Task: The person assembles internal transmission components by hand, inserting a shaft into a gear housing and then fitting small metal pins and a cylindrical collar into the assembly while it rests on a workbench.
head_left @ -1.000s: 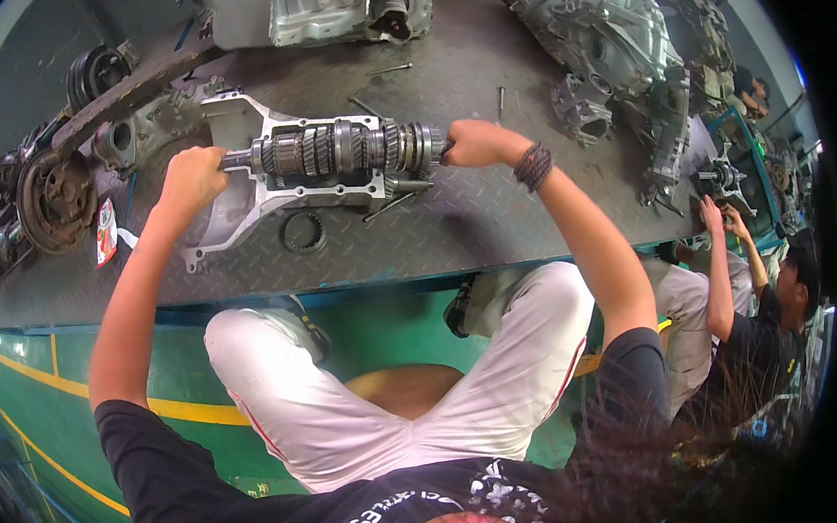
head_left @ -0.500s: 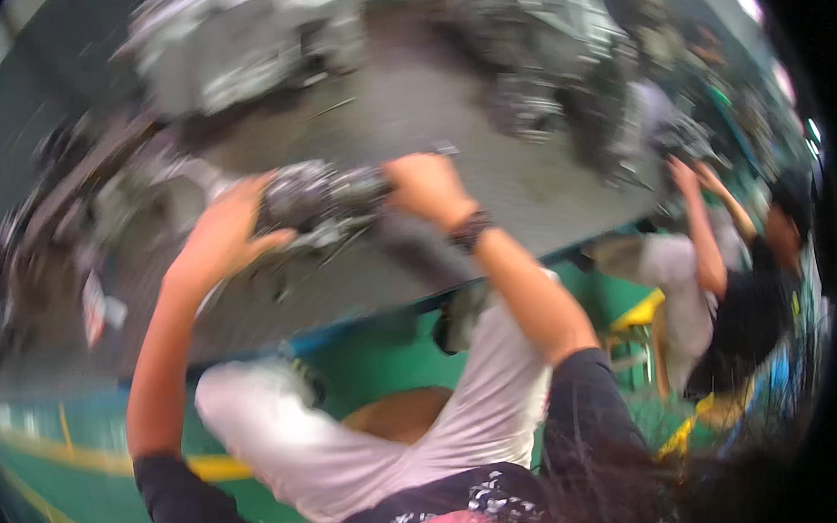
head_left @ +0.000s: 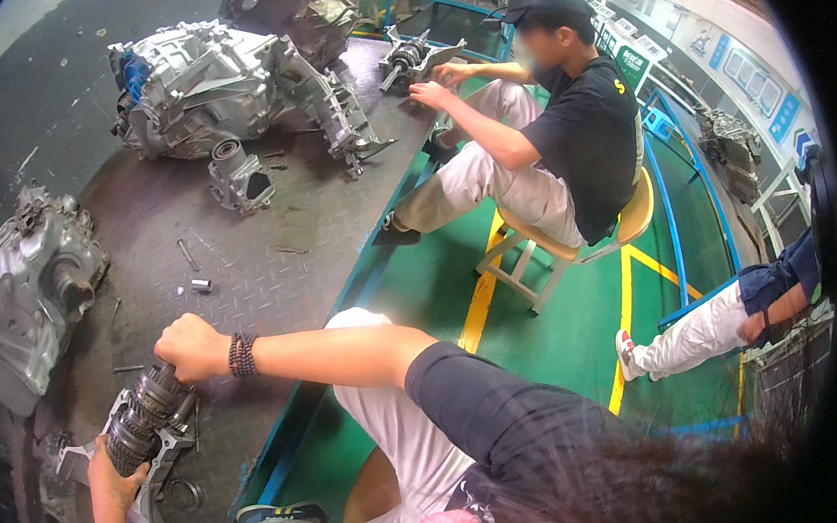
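Observation:
At the lower left, a metal gear shaft with several stacked toothed gears lies over a silver cast housing part. My right hand, with a beaded bracelet at the wrist, is closed round the shaft's far end. The end itself is hidden inside my fist. My left hand grips the near side of the gears, its thumb and fingers spread around them. Close to my left hand, a loose toothed ring rests on the dark metal worktable.
A silver gearbox casing stands at the left, and a larger one farther back. A small metal sleeve and a bolt lie between. A seated co-worker handles another gear assembly along the table edge.
My view has swung to the right, so the gear shaft and my hands now appear at the lower left. Both hands are still on the shaft. The earlier picture is blurred.

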### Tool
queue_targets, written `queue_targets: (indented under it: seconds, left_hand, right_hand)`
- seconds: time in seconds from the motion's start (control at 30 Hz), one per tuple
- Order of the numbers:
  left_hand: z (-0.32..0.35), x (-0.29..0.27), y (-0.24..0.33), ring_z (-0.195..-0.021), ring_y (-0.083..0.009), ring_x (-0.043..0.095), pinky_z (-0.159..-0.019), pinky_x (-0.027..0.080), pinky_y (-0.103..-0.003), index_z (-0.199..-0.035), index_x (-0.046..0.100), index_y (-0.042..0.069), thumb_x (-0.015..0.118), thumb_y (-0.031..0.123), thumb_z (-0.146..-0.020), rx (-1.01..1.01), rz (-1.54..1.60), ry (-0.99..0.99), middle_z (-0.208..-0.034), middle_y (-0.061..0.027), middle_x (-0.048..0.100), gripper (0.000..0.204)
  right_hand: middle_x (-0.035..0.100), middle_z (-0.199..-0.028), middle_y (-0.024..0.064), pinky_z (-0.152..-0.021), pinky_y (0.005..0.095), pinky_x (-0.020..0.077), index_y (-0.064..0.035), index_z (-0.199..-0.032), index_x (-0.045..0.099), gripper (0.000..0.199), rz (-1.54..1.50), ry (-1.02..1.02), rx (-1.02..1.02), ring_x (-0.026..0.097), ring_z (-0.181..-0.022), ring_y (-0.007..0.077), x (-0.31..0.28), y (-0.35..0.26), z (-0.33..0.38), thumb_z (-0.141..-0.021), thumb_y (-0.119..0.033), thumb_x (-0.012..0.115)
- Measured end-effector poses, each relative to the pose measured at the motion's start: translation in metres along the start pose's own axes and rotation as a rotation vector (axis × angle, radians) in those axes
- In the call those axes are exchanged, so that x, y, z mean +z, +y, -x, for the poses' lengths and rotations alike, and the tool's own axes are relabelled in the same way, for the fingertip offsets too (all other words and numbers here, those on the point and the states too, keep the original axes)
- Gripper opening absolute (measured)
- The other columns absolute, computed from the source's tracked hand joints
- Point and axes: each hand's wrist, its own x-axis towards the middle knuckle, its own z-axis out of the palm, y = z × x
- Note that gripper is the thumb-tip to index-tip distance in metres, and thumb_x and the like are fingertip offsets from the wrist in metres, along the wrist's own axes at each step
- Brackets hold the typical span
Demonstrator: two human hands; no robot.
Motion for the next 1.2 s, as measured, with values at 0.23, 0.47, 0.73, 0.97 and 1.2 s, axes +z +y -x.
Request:
queue_targets:
  seconds: [0.23, 0.47, 0.73, 0.97, 1.2]
  left_hand:
    - [-0.016, 0.024, -0.018, -0.104, -0.0476, 0.071, -0.091, 0.056, -0.049, -0.123, 0.059, -0.002, 0.092, 0.019, -0.063, -0.06, 0.081, 0.186, -0.108, -0.0279, 0.073, 0.072]
    - [-0.003, -0.01, 0.046, -0.095, -0.0457, 0.073, -0.086, 0.056, -0.048, -0.115, 0.063, 0.0, 0.09, 0.02, -0.064, -0.049, -0.221, 0.035, -0.098, -0.0261, 0.074, 0.061]
    - [0.033, -0.033, 0.105, -0.093, -0.0458, 0.073, -0.084, 0.056, -0.048, -0.109, 0.064, 0.0, 0.088, 0.02, -0.064, 0.191, -0.137, 0.133, -0.097, -0.0258, 0.073, 0.054]
    - [0.016, -0.021, 0.019, -0.092, -0.0443, 0.073, -0.084, 0.056, -0.047, -0.106, 0.066, 0.0, 0.089, 0.022, -0.062, 0.021, -0.123, 0.163, -0.094, -0.0253, 0.073, 0.054]
    - [0.024, -0.033, -0.002, -0.089, -0.0431, 0.074, -0.082, 0.057, -0.046, -0.103, 0.068, 0.001, 0.089, 0.024, -0.063, 0.052, -0.13, 0.235, -0.092, -0.0245, 0.074, 0.052]
  right_hand:
    - [0.072, -0.075, 0.0174, -0.067, 0.0503, 0.0556, -0.0074, -0.074, 0.074, 0.017, -0.008, -0.004, 0.031, 0.072, -0.075, 0.0394, 0.013, 0.006, -0.005, -0.061, -0.018, 0.075]
    - [0.071, -0.075, 0.0167, -0.067, 0.0509, 0.0545, -0.009, -0.077, 0.075, 0.018, -0.047, 0.088, -0.028, 0.071, -0.075, 0.0398, 0.021, 0.006, -0.016, -0.061, -0.018, 0.076]
    - [0.072, -0.075, 0.0162, -0.066, 0.0503, 0.0555, -0.0101, -0.077, 0.076, 0.019, -0.029, 0.072, -0.039, 0.072, -0.075, 0.0386, 0.032, 0.003, -0.021, -0.061, -0.019, 0.076]
    - [0.072, -0.076, 0.0156, -0.067, 0.0493, 0.0554, -0.0102, -0.08, 0.076, 0.017, -0.046, 0.041, -0.074, 0.072, -0.075, 0.0376, 0.046, -0.02, -0.037, -0.064, -0.017, 0.076]
    - [0.073, -0.077, 0.0155, -0.068, 0.0487, 0.0558, -0.0099, -0.082, 0.076, 0.019, -0.074, 0.057, -0.131, 0.073, -0.077, 0.0368, 0.069, -0.037, -0.053, -0.065, -0.017, 0.078]
